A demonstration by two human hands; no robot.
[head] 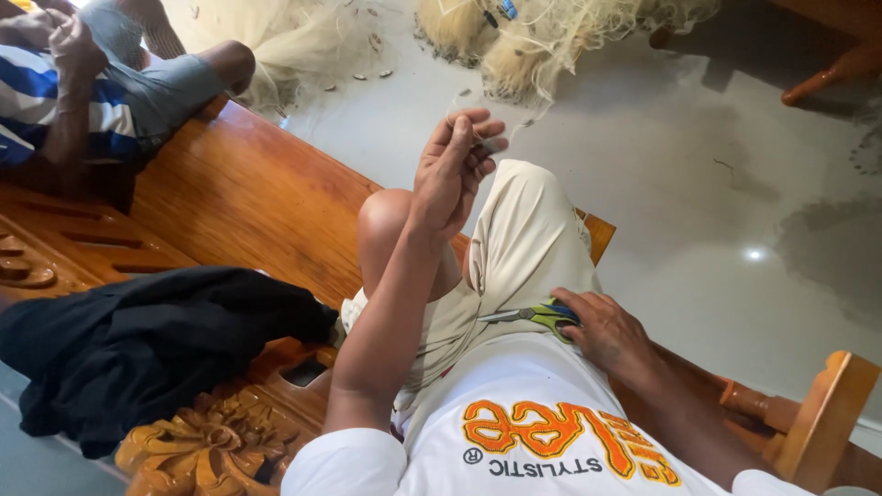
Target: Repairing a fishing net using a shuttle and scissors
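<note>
My left hand (455,165) is raised above my bent knee, its fingers pinched on a thin pale net line (491,142) that runs up toward a heap of pale fishing net (542,41) on the floor. My right hand (602,331) rests on my lap, closing on a pair of scissors (537,315) with green and blue handles that lies on my beige shorts. I sit on a carved wooden bench (248,193).
A dark cloth (138,344) lies on the bench at my left. Another person's legs and hands (83,83) are at the top left. More net (285,37) spreads over the grey floor (698,184). A wooden armrest (822,413) stands at right.
</note>
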